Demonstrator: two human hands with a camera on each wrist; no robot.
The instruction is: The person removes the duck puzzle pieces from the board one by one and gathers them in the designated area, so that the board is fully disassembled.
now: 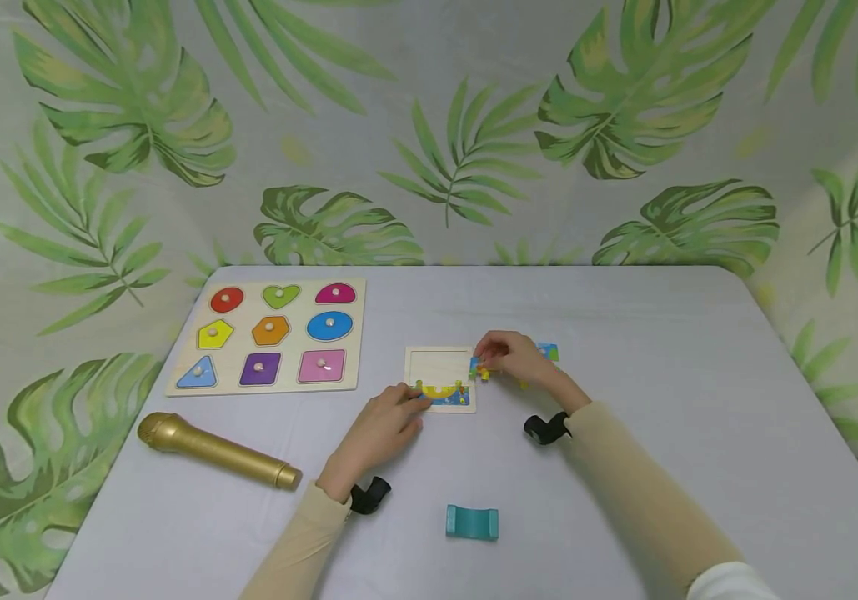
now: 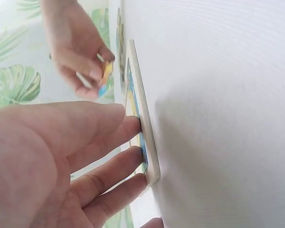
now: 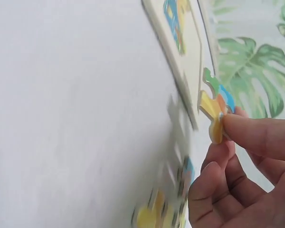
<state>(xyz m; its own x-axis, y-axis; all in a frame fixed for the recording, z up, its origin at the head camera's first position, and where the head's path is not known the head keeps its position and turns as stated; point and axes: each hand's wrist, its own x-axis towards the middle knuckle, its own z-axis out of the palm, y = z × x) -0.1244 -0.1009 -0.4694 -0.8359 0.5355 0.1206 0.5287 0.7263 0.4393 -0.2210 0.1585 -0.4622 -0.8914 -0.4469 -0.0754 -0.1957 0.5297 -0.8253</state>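
Your right hand (image 1: 513,353) pinches a piece (image 3: 210,105) just right of the board (image 1: 439,365), beside its bare part; your left hand (image 1: 382,423), fingers extended, touches its near-left side.

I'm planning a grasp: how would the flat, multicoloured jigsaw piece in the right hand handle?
The piece is probably stiff: it shows no sag in the right hand. Likely light, being small and thin. Its knobbed outline might make it twist when pinched.
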